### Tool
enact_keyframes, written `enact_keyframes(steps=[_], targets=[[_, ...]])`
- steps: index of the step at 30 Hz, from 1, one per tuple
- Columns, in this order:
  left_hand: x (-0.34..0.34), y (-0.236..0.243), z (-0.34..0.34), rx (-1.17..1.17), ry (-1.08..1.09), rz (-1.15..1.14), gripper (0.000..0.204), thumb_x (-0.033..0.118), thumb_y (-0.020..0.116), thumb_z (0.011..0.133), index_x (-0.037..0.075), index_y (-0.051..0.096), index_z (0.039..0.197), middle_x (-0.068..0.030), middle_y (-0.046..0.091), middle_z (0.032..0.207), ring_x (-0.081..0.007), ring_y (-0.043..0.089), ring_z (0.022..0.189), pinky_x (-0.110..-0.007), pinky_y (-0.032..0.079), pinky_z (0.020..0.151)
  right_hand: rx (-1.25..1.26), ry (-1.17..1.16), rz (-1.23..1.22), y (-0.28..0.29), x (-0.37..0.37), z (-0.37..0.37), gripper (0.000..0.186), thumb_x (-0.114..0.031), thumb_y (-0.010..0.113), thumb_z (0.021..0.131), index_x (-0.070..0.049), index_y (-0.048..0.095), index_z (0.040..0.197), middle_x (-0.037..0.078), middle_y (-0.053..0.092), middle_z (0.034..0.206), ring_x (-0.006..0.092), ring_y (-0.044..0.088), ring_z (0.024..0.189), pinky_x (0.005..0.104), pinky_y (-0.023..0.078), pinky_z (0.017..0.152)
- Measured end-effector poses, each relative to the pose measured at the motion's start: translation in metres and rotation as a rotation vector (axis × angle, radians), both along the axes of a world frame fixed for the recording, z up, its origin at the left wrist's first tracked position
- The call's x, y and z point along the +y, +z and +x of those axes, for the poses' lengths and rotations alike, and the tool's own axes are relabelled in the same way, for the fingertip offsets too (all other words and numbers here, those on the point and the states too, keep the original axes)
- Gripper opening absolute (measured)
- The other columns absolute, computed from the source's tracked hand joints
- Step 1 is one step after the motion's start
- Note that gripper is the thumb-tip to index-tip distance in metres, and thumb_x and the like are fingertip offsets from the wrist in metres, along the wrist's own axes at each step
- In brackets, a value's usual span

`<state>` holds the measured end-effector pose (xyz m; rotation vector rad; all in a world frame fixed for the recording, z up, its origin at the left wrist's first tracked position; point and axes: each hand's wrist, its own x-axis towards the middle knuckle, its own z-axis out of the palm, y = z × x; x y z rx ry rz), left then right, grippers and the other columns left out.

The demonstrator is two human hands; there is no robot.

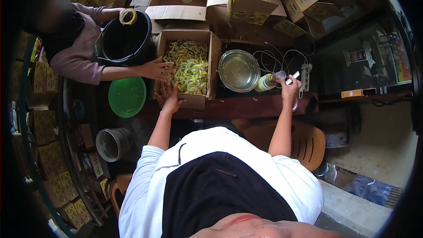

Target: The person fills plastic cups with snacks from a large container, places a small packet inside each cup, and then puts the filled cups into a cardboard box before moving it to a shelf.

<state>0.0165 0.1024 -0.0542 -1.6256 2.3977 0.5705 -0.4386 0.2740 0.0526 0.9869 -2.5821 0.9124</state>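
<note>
An open cardboard box (214,61) holds many small yellow-green packets (190,68). My left hand (169,100) rests at the box's near left corner, fingers spread and holding nothing. Over on the right, my right hand (291,89) is closed on a small white object (293,77) whose kind I cannot make out. Just left of that hand, a bottle (265,83) with a pale label lies tilted. A white power strip (306,76) is close by on the right. Another person's hand (156,69) reaches over the box's left side.
A round metal basin (239,71) with liquid stands right of the box. At left are a black bucket (128,39) and a green plastic basin (127,97). Open cartons (176,0) line the back. White cables (277,57) curl behind the bottle. An orange chair (308,145) is below the table.
</note>
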Motion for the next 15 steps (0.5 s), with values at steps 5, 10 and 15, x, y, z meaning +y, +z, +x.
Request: enact_keyframes(steps=[5,10,15], targets=[[0.000,0.007,-0.004,-0.001,-0.020,-0.013,0.097,0.052,0.071,0.077,0.030,0.014,0.152,-0.0099,0.007,0.160,-0.0366,0.006,0.147,-0.074,0.006,0.106,-0.480,-0.267,-0.369,-0.061,0.047,0.000,0.024,-0.020,0.062,0.091,0.000,0.070,0.101,0.015,0.065,0.097,0.0246,0.059,0.095,0.0361,0.047,0.084],[0.002,-0.012,0.005,-0.005,-0.001,-0.019,0.096,0.052,0.071,0.077,0.028,0.015,0.152,-0.0102,0.007,0.159,-0.0358,0.006,0.147,-0.075,0.005,0.105,-1.066,-0.129,-0.151,-0.145,0.059,0.063,0.016,0.001,0.058,0.088,-0.005,0.071,0.096,0.007,0.068,0.092,0.0155,0.063,0.083,0.0287,0.050,0.076],[-0.001,-0.009,0.001,0.003,-0.036,-0.039,0.095,0.053,0.071,0.077,0.026,0.017,0.152,-0.0107,0.011,0.158,-0.0353,0.007,0.146,-0.075,0.006,0.105,-0.847,-0.026,0.001,-0.159,0.041,0.101,0.018,-0.007,0.069,0.081,-0.004,0.063,0.098,0.008,0.065,0.088,0.0253,0.063,0.082,0.0368,0.051,0.077]])
